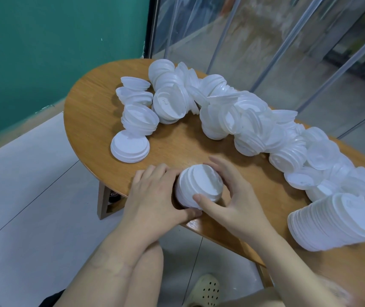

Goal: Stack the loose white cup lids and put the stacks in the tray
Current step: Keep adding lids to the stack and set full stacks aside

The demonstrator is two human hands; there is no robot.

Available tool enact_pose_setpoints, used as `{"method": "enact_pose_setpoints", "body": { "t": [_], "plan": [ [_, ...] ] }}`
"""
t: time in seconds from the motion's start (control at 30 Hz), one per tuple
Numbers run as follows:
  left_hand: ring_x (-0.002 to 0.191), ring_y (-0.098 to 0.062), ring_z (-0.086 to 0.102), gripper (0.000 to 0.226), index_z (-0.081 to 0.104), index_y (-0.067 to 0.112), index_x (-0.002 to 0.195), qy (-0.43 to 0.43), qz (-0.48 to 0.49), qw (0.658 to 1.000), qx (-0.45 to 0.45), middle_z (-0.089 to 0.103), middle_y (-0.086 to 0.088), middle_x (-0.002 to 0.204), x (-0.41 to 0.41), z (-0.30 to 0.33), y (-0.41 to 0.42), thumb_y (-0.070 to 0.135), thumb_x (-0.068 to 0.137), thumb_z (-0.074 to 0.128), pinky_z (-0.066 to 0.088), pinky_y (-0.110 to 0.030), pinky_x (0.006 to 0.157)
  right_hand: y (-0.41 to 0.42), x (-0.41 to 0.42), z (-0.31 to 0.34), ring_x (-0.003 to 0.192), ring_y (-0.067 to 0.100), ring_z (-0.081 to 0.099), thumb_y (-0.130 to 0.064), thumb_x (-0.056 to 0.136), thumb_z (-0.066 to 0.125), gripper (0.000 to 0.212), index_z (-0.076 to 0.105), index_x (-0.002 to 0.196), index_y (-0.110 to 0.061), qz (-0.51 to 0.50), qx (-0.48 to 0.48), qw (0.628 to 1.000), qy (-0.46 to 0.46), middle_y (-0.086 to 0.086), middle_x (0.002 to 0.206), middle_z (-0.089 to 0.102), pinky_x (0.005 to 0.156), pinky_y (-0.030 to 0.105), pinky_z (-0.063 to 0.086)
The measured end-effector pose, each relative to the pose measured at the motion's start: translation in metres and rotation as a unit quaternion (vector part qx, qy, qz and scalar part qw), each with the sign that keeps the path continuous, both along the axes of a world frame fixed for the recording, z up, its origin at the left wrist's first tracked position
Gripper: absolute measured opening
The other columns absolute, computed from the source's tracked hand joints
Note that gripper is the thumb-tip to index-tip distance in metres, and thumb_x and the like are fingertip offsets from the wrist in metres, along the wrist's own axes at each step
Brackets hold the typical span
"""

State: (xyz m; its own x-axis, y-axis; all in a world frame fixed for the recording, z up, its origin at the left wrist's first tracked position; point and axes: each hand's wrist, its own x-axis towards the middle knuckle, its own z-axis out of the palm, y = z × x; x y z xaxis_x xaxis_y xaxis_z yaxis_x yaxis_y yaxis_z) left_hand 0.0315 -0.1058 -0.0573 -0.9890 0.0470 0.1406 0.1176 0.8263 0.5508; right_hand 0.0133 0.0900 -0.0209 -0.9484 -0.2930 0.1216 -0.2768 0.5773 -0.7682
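I see both hands on one short stack of lids (198, 186) at the near edge of the wooden table (88, 103). The stack lies tipped on its side, its flat top turned toward the right. My left hand (155, 196) cups it from the left, fingers curled over its ribbed edge and the thumb beneath. My right hand (232, 196) clamps it from the right, thumb pressed on the near rim and fingers curved round the far side. So the stack sits squarely between the two palms, held by both.

I count one stack in the grip. To the left of it, apart from the hands, a single lid (130, 147) lies flat on the wood, top up, with a small leaning pile (140, 117) touching its far edge. Behind that, a long jumbled heap of lids (232, 114) runs from the far side of the table round to the right; I cannot count those, they overlap too much. At the right edge one long stack (336, 222) lies on its side. Below the table I see one pale shoe (206, 291) with holes, on the grey floor (22, 185).
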Motion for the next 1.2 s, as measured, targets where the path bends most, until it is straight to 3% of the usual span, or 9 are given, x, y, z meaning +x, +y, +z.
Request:
{"method": "enact_pose_setpoints", "body": {
  "t": [0.1,0.23,0.47,0.73,0.9,1.03,1.2],
  "plan": [
    [0.099,-0.006,0.042,0.083,0.057,0.040,0.123,-0.003,0.000,1.000,-0.001,0.046,0.020,0.104,0.000,0.001,0.000,0.089,0.058,0.044,0.031,-0.029,0.095,0.001,0.003,-0.004,0.130,0.001,0.054,-0.044,0.075,0.082,0.073,0.050,0.141,-0.043,0.012,0.026,1.000,0.007,-0.027,0.132,0.059,0.104,0.018,0.044],
    [0.101,-0.006,0.042,0.081,0.057,0.040,0.123,-0.005,0.001,1.000,0.005,0.047,0.020,0.107,0.000,0.003,0.000,0.085,0.057,0.043,0.030,-0.028,0.094,-0.001,0.002,-0.002,0.132,-0.001,0.051,-0.046,0.077,0.080,0.069,0.055,0.140,-0.036,0.031,0.053,0.997,0.049,-0.025,0.137,0.056,0.105,0.009,0.036],
    [0.102,-0.007,0.043,0.076,0.056,0.041,0.123,-0.006,0.002,1.000,0.011,0.048,0.020,0.108,0.001,0.003,0.000,0.083,0.060,0.045,0.029,-0.028,0.095,-0.006,-0.004,0.000,0.131,0.005,0.054,-0.047,0.080,0.081,0.068,0.061,0.140,-0.024,0.056,0.098,0.991,0.071,-0.022,0.137,0.056,0.107,0.021,0.043],
    [0.102,-0.006,0.042,0.076,0.055,0.041,0.124,-0.005,-0.001,1.000,0.012,0.047,0.021,0.108,0.000,0.001,-0.001,0.082,0.060,0.050,0.029,-0.028,0.094,-0.004,-0.006,0.003,0.133,0.000,0.050,-0.045,0.081,0.085,0.071,0.059,0.144,-0.025,0.062,0.113,0.990,0.050,-0.023,0.140,0.054,0.108,0.016,0.039],
    [0.103,-0.006,0.042,0.074,0.055,0.040,0.124,-0.001,-0.002,1.000,0.010,0.047,0.020,0.108,0.000,0.001,-0.001,0.077,0.060,0.056,0.030,-0.028,0.095,-0.006,0.003,-0.010,0.138,0.002,0.047,-0.050,0.078,0.084,0.079,0.053,0.148,-0.029,0.032,0.055,0.998,0.030,-0.021,0.144,0.054,0.111,0.016,0.037],
    [0.100,-0.007,0.043,0.078,0.057,0.041,0.123,0.011,0.007,1.000,0.018,0.047,0.020,0.104,0.001,0.000,0.000,0.085,0.058,0.051,0.031,-0.029,0.093,-0.006,0.007,-0.006,0.132,-0.010,0.048,-0.046,0.081,0.084,0.082,0.047,0.151,-0.026,0.008,-0.002,1.000,-0.009,-0.021,0.143,0.055,0.102,0.005,0.036],
    [0.102,-0.005,0.040,0.079,0.053,0.043,0.127,0.005,0.001,1.000,0.022,0.044,0.021,0.105,0.003,0.001,-0.001,0.085,0.061,0.059,0.030,-0.028,0.096,0.001,-0.005,0.002,0.129,-0.008,0.051,-0.064,0.078,0.076,0.073,0.056,0.142,-0.036,0.020,0.085,0.996,-0.009,-0.024,0.136,0.060,0.099,0.004,0.036]
  ]
}}
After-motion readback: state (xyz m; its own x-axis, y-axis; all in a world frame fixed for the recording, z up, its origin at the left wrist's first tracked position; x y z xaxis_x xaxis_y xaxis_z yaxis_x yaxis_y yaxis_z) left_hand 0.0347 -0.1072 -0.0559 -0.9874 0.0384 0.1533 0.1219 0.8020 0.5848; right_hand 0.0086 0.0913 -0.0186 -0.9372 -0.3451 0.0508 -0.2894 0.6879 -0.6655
